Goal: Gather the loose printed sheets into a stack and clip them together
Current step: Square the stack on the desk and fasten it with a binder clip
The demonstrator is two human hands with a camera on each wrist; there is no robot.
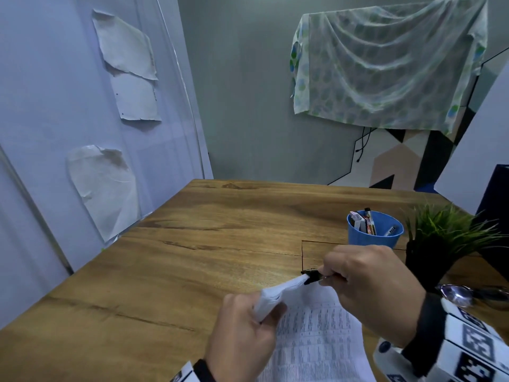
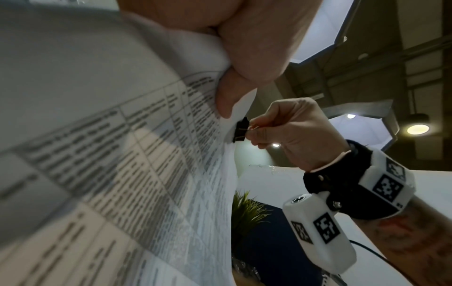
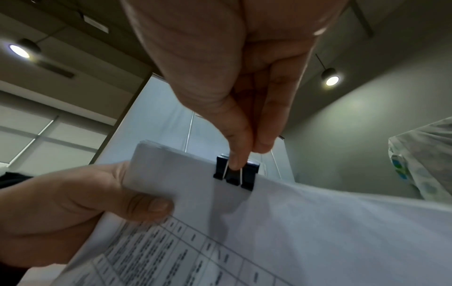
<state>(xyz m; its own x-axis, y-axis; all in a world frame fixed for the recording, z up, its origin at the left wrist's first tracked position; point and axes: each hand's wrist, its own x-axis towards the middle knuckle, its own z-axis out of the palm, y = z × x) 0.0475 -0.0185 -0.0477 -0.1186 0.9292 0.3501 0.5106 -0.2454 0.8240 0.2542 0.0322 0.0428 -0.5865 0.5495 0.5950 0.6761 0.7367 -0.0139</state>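
Note:
A stack of white sheets printed with tables (image 1: 311,329) is held above the wooden table (image 1: 192,244), near its front right. My left hand (image 1: 245,332) grips the stack near its top corner, thumb on the printed side (image 3: 151,205). A black binder clip (image 1: 311,276) sits over the top edge of the stack (image 3: 234,174) (image 2: 240,130). My right hand (image 1: 369,282) pinches the clip's wire handles between thumb and fingers (image 3: 242,147). The stack's lower part bends down out of the head view.
A blue cup (image 1: 374,230) with pens stands behind my right hand. A potted grass plant (image 1: 440,238) is at the right, with spectacles (image 1: 462,295) beside it. A dark box (image 1: 495,216) fills the far right edge. The table's left and far parts show bare wood.

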